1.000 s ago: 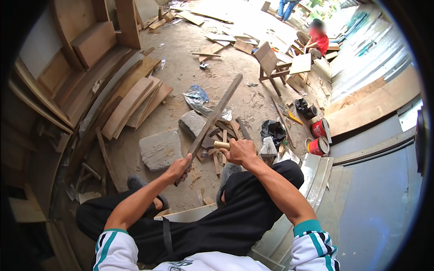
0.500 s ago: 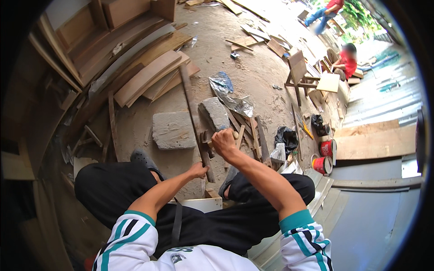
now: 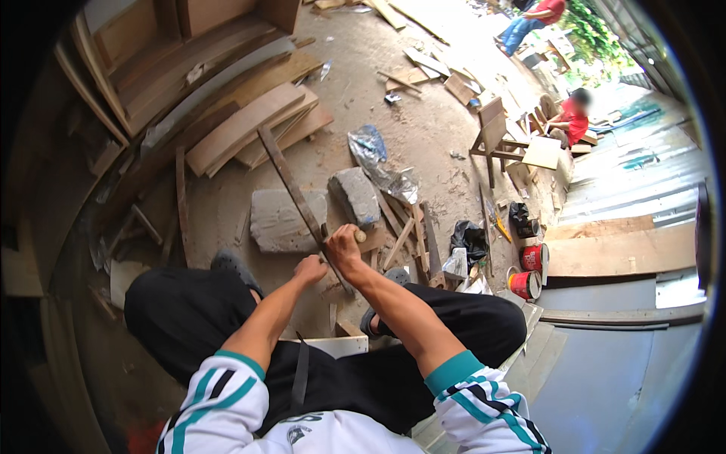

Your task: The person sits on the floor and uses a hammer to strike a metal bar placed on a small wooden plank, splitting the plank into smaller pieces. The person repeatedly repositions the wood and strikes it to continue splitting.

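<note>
A long, narrow wooden strip [image 3: 291,185] slants across the top of a pale concrete block [image 3: 274,231], its far end pointing up and left. My left hand [image 3: 310,268] is closed around the strip near its lower part. My right hand [image 3: 344,248] grips a hammer, whose rounded light handle end [image 3: 360,235] sticks out to the right; its dark head shows only partly, beside the strip. Just right of the strip is a second, smaller concrete block [image 3: 355,197]. A dark tapered flat piece [image 3: 300,371] lies over my lap.
Stacked boards [image 3: 246,129] and a wooden cabinet [image 3: 204,53] stand at the left. Wood scraps, a handsaw [image 3: 434,246], a black plastic bag [image 3: 470,240] and red cans [image 3: 525,284] lie to the right. Farther off are a small wooden chair [image 3: 493,129] and two people in red.
The strip has swung, its far end moving left, and now crosses the concrete block. Both hands have shifted left; my left hand is also farther from my body. The hammer stays in my right hand.
</note>
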`<state>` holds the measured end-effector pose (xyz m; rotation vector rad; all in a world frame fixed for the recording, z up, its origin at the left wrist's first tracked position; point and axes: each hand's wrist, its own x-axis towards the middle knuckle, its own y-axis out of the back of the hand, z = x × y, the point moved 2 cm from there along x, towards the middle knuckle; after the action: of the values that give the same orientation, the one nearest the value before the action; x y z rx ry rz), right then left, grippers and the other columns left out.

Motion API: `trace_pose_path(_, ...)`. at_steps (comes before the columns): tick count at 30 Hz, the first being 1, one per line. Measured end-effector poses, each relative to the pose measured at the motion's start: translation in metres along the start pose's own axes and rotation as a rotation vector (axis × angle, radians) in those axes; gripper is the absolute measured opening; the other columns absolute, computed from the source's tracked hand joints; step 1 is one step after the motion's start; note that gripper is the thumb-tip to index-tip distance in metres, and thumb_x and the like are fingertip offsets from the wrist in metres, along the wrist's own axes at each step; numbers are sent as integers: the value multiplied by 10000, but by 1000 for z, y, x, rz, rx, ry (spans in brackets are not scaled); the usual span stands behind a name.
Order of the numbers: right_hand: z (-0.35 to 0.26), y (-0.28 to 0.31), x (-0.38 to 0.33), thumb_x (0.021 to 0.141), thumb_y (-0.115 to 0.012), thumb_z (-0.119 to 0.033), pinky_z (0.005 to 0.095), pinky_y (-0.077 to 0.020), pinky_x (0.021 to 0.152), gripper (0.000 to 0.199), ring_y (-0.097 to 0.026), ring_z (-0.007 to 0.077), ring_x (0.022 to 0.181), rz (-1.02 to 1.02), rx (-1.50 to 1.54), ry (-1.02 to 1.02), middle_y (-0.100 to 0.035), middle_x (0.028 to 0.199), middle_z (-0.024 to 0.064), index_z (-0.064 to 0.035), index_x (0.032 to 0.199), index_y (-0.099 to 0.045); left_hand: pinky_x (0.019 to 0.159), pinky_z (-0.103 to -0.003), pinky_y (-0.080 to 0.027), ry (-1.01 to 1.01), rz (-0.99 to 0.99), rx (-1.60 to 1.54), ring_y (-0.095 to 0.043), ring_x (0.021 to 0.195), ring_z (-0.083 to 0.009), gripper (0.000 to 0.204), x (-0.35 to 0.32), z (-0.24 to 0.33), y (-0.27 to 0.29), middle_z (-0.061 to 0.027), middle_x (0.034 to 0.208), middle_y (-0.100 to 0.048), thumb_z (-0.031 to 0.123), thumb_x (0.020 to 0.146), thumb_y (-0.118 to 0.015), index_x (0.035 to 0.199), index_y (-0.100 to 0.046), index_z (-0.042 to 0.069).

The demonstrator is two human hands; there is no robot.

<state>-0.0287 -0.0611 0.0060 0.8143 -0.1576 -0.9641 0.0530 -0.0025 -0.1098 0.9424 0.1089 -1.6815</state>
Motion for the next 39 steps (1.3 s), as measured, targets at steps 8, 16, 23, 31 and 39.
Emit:
trace_pose_path(8,-3,-1,18,860,-569,-328,521,-415,606,302,-642,316,774,-127,149,17,-704,884,118,-96,907,-758,664,-297,-519,-129,244,-832,-651,783,-124,299,26,32,56,-37,884,-702,339,980,-577,959,-678,59)
trace_pose_path(16,38,5,40,800,-750,-235,487,-571,770,294,-711,261,971,-604,652,350,-729,1085,119,-81,1050,-751,899,-314,-466,-257,-204,-918,-626,983,-184,657,25,78,55,-94,1057,-697,565,1030,-367,1093,-703,3)
trace_pose_path(23,86,14,7,760,-669,-253,447,-568,789,272,-710,376,829,-247,1384,-132,-727,858,182,-97,965,-757,940,-310,-460,-385,-469,-823,-612,1065,-177,728,56,60,39,-66,1201,-651,664,979,-384,1268,-590,28)
trace_pose_path(31,30,-22,-47,827,-746,-206,381,-518,754,259,-687,351,849,333,1978,-485,-686,902,172,-100,1041,-647,1113,-435,-277,-539,-161,-868,-450,1311,-215,755,14,173,108,-102,1379,-553,644,1011,-228,1394,-486,46)
trace_pose_path(39,23,-3,-38,826,-735,-195,435,-528,741,266,-681,409,892,270,1930,-488,-693,870,222,-52,1037,-658,1211,-453,-57,-1023,214,-446,-248,1464,-247,745,-28,198,151,-121,1541,-367,594,1033,-223,1509,-318,29)
